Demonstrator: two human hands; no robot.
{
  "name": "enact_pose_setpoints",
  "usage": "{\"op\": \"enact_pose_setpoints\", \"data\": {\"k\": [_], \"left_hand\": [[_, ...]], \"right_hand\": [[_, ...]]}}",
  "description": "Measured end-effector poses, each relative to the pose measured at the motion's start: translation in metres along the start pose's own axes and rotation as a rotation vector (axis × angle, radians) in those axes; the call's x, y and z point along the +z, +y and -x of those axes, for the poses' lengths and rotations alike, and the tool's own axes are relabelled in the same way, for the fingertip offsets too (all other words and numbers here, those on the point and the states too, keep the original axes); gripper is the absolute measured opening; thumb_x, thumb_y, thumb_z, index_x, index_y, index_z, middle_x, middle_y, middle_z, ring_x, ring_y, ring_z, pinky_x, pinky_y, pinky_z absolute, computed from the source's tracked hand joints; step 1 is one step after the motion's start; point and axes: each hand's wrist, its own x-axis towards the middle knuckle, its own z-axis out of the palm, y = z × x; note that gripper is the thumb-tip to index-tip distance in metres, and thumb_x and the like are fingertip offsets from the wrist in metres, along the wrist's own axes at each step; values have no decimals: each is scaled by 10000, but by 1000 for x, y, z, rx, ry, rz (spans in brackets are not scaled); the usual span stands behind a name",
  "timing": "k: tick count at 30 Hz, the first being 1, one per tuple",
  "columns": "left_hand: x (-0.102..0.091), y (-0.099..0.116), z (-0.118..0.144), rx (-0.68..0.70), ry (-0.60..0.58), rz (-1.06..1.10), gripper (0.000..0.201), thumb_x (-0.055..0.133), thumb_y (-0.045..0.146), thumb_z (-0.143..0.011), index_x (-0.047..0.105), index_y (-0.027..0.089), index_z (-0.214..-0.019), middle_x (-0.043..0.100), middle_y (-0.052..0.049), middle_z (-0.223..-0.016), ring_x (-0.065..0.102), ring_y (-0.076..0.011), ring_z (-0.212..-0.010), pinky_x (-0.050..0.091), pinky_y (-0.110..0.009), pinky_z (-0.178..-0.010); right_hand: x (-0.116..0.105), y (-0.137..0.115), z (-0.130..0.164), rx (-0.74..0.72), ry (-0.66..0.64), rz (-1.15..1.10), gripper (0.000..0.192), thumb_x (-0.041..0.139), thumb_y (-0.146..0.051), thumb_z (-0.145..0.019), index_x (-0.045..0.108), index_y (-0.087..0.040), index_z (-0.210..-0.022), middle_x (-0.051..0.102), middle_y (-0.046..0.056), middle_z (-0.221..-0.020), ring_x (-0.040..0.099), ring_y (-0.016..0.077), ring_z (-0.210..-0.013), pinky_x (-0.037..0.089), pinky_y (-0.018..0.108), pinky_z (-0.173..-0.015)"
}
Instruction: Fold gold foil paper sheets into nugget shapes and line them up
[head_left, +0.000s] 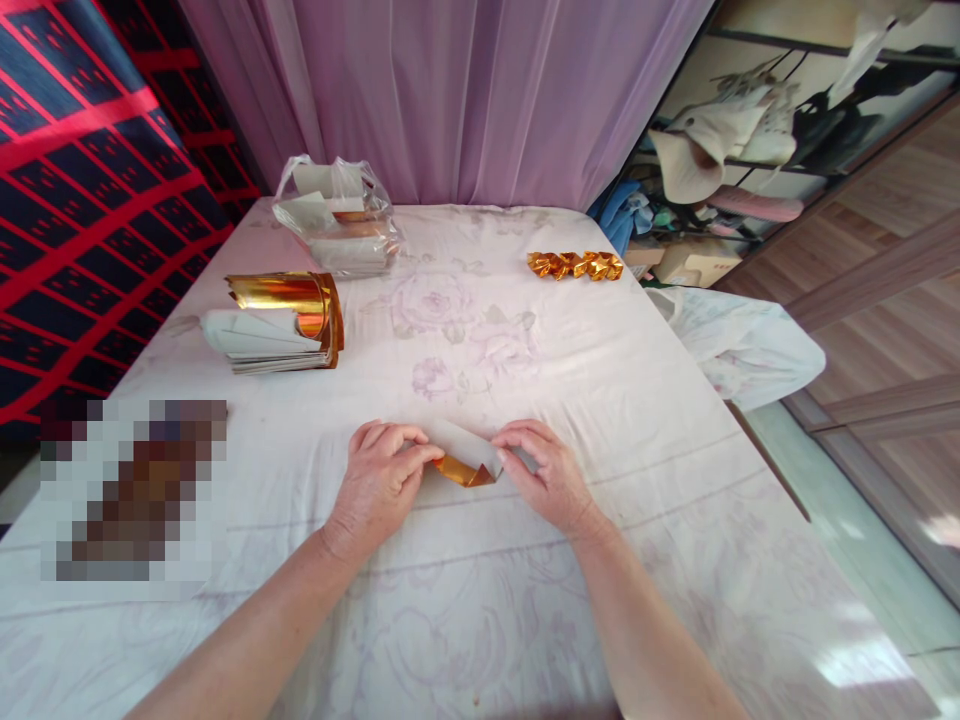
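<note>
A small sheet of gold foil paper (466, 460), white on its back and partly folded, lies on the white flowered cloth near the table's front middle. My left hand (379, 480) pinches its left end, fingers curled over the fold. My right hand (544, 470) presses on its right end with thumb and fingertips. Both forearms reach in from the bottom of the view.
A curled stack of gold foil sheets (281, 320) sits at the left. A clear plastic bag with more paper (337, 220) stands behind it. Folded gold pieces (574, 265) lie at the back right. The table edge (750, 430) drops off on the right, beside shelves.
</note>
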Motion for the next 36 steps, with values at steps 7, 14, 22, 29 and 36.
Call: {"op": "enact_pose_setpoints", "data": {"k": [7,14,22,29,36], "left_hand": [[0,-2,1,13,-9,8,358,460,77,-894,725,279,-1027,675,-28,-971,579,-197,-900,415,-407,-865],[-3,1,-1,22,-28,17,344,451,93,-897,713,258,-1045,678,-26,-951,586,-191,-894,408,-404,-877],[-8,11,-1,148,-56,6,219,596,306,-910,692,264,-1103,690,-39,-999,600,-202,-943,422,-418,-926],[-6,12,-2,268,-56,24,136,608,270,-926,705,262,-1022,699,-12,-949,603,-169,-912,441,-360,-884],[-7,12,-5,300,-38,-41,208,509,205,-970,706,241,-916,707,-5,-917,612,-160,-881,436,-354,-863]], "right_hand": [[2,1,1,17,-73,120,101,545,-180,-848,593,-228,-923,671,37,-832,628,194,-815,502,339,-766],[2,4,2,3,-75,139,126,548,-166,-846,600,-211,-951,672,48,-877,618,197,-832,497,336,-766],[5,5,1,-40,-67,168,148,536,-139,-846,623,-215,-939,688,59,-917,629,208,-897,501,362,-822],[4,4,1,-41,-72,159,170,526,-126,-842,633,-218,-937,688,56,-908,629,207,-887,503,362,-818],[1,6,0,-32,-91,114,258,469,-84,-834,640,-222,-970,689,55,-921,635,199,-891,513,355,-808]]}}
